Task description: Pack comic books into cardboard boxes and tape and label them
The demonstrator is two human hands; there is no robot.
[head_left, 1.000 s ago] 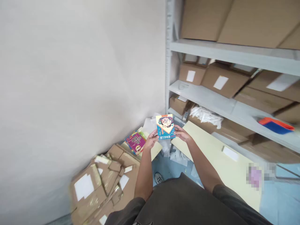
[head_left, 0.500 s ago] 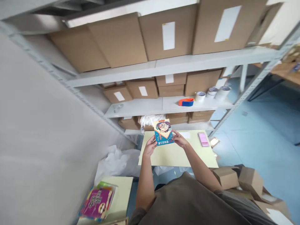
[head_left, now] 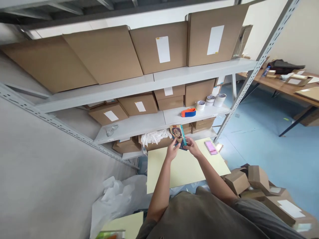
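A small illustrated book (head_left: 177, 133) with a blue and cream cover is held between my two hands, tilted and turned so that its right edge shows. My left hand (head_left: 172, 150) grips its lower left side, the thumb lying over the cover. At the lower right edge my right hand (head_left: 192, 147) is closed on the book, its fingers partly hidden behind it. Both hands are above the pale yellow table (head_left: 159, 174). A blurred-out pink item (head_left: 211, 147) lies on the table to the right of my right hand.
Ahead stands a metal rack (head_left: 139, 81) with cardboard boxes (head_left: 161, 46), tape rolls (head_left: 210, 100), an orange and blue strap (head_left: 188, 112) and white cloth (head_left: 156, 137). Open cartons (head_left: 258, 181) pile up at right. White plastic sheeting (head_left: 112, 197) lies at left by the wall.
The book has turned from facing me flat to a slanted angle, and my left hand has shifted onto its cover. The camera view has swung to the right.
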